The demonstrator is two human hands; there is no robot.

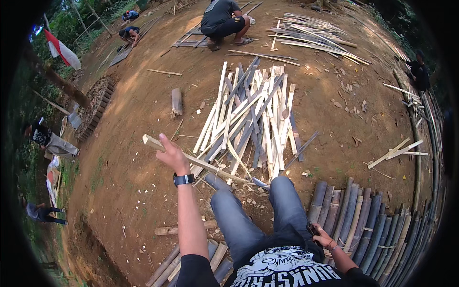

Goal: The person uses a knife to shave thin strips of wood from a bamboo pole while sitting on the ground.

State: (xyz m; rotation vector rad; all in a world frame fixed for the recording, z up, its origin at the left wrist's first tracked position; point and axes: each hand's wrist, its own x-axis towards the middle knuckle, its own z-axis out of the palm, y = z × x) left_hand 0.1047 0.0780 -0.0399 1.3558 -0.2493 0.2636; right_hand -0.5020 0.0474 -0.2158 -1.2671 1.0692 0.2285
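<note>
My left hand [172,157], with a dark watch at the wrist, is closed round a split bamboo strip [210,167]. One pale end of the strip sticks out past the thumb, and the other end slants down to the right in front of my knees. At my right hip, my right hand [323,237] is closed on a small dark object [313,229] whose kind I cannot make out. Ahead of my knees lies a loose pile of split bamboo strips [253,110], pale on some faces and grey on others. A thick bamboo piece [217,182] lies beside my left knee.
Cut bamboo poles [354,210] lie in rows at my right. More poles [167,268] are by my left side. A short bamboo section [177,101] stands out on the dirt. Beyond the pile, a person [222,21] squats near another strip heap [315,36].
</note>
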